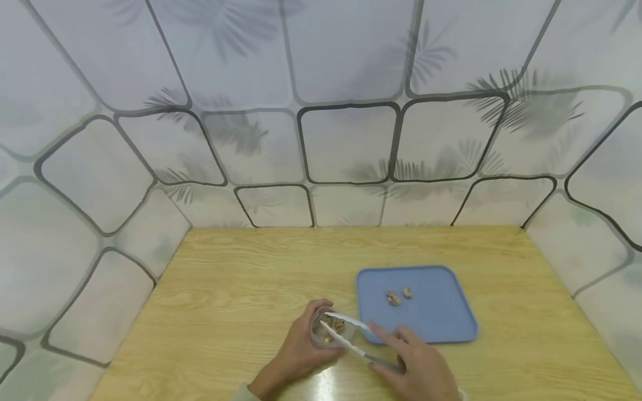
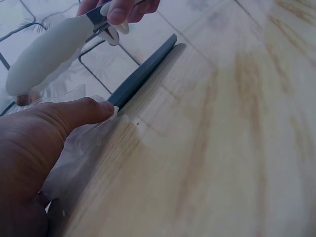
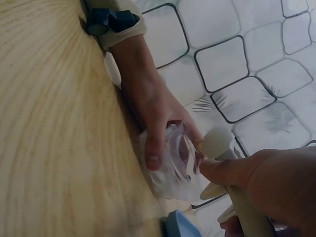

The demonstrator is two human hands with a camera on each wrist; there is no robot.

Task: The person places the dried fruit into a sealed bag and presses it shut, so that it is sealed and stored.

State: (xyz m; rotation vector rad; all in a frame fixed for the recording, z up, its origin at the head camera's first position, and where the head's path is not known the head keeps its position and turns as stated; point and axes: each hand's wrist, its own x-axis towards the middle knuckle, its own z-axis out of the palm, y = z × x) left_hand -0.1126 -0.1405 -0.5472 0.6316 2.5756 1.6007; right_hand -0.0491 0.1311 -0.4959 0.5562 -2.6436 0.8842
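My left hand (image 1: 303,345) holds a clear plastic cup (image 3: 173,170) on the wood-grain table, its thumb along the near side. Brown and pale nut pieces (image 1: 337,324) show inside the cup. Held in my right hand (image 1: 423,365) are tongs (image 1: 347,342) with white tips and grey handles. Their two arms stand spread apart, the tips over the cup's mouth. On the blue tray (image 1: 436,312), right of the cup, lie a walnut piece (image 1: 393,298) and a cashew (image 1: 407,292). In the left wrist view, one white tong tip (image 2: 44,54) hangs above the cup.
The wood-grain table (image 1: 241,278) reaches back to a patterned wall covering (image 1: 346,145), which also rises on the left and right sides. The tray's raised rim (image 1: 361,301) lies close to the cup and the tongs.
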